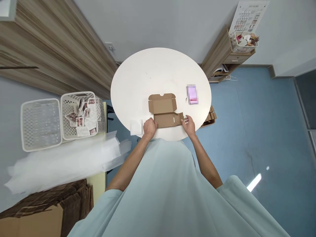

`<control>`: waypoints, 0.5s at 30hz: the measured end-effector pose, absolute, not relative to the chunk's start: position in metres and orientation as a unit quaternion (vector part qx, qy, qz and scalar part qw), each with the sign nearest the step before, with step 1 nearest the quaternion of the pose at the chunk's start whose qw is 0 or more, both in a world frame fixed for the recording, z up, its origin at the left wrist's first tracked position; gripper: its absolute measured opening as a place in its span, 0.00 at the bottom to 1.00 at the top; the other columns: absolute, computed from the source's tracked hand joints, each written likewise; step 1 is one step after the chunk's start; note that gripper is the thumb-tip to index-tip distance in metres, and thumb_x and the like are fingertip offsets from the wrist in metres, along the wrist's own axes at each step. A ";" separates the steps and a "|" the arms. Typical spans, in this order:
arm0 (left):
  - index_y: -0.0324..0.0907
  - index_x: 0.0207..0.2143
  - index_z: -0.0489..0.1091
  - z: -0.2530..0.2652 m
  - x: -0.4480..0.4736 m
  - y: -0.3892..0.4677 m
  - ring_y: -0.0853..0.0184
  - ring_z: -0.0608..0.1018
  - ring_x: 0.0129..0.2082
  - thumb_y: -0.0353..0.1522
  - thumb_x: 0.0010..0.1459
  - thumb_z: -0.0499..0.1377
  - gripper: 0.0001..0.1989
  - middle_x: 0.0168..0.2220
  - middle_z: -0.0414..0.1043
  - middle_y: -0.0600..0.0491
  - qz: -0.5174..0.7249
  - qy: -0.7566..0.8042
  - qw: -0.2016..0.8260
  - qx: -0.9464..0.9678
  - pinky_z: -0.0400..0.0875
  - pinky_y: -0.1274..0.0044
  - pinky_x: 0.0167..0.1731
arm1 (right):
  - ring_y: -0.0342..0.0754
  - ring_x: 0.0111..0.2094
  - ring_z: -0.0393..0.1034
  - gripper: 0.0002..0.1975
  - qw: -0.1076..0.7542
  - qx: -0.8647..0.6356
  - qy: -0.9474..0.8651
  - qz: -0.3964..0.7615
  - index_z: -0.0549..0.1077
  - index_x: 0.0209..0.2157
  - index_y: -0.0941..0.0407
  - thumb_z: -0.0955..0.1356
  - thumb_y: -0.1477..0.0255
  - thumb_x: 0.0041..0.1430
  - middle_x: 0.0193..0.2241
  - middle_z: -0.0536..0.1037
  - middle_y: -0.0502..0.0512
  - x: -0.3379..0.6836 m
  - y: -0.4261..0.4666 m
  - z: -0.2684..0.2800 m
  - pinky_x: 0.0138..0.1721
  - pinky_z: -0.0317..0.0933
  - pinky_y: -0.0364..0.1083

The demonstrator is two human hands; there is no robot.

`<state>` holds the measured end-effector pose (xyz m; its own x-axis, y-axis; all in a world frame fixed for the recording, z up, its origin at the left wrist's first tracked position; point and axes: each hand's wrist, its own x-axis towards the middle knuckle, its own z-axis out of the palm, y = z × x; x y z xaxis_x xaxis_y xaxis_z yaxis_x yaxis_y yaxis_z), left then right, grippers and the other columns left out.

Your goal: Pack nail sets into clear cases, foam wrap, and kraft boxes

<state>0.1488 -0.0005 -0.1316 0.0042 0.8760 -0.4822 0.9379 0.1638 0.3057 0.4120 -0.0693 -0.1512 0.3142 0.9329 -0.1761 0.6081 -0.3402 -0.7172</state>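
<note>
A brown cardboard box [163,106] lies on the white round table [158,70], its lid laid back and a side flap standing out at the right. My left hand [150,127] is closed on the box's near left corner. At the right end, my right hand [189,125] touches the flap, thumb against the cardboard and the other fingers spread. Left of my left hand sits a small white square packet [136,127]. Farther right on the table is a blurred pink and purple item [192,94].
To the left stand white plastic baskets, one with printed packets [82,117], one with clear items [41,125]. White sheets [74,161] and stacked flat cardboard [49,207] lie nearer. A wooden cabinet [219,56] and a carton of brown boxes [209,118] are at the right.
</note>
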 end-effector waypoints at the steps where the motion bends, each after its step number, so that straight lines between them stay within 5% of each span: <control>1: 0.39 0.44 0.74 -0.132 0.149 0.000 0.50 0.81 0.45 0.33 0.69 0.55 0.09 0.41 0.80 0.39 -0.053 0.704 0.294 0.645 0.72 0.68 0.42 | 0.54 0.44 0.77 0.24 0.261 -0.768 -0.493 0.315 0.68 0.59 0.59 0.66 0.59 0.69 0.48 0.81 0.64 0.414 -0.073 -0.154 0.48 0.71 0.52; 6: 0.38 0.45 0.73 -0.132 0.151 0.000 0.49 0.81 0.44 0.31 0.69 0.52 0.11 0.41 0.80 0.39 -0.061 0.701 0.284 0.651 0.71 0.67 0.40 | 0.53 0.40 0.78 0.10 0.226 -0.776 -0.478 0.342 0.70 0.39 0.54 0.63 0.63 0.69 0.38 0.83 0.58 0.406 -0.078 -0.157 0.43 0.68 0.49; 15: 0.39 0.46 0.73 -0.129 0.148 -0.008 0.51 0.81 0.42 0.32 0.68 0.53 0.11 0.40 0.80 0.40 -0.047 0.704 0.296 0.644 0.71 0.68 0.39 | 0.51 0.41 0.78 0.13 0.223 -0.721 -0.566 0.330 0.69 0.41 0.53 0.68 0.57 0.70 0.43 0.81 0.57 0.371 -0.067 -0.139 0.43 0.67 0.47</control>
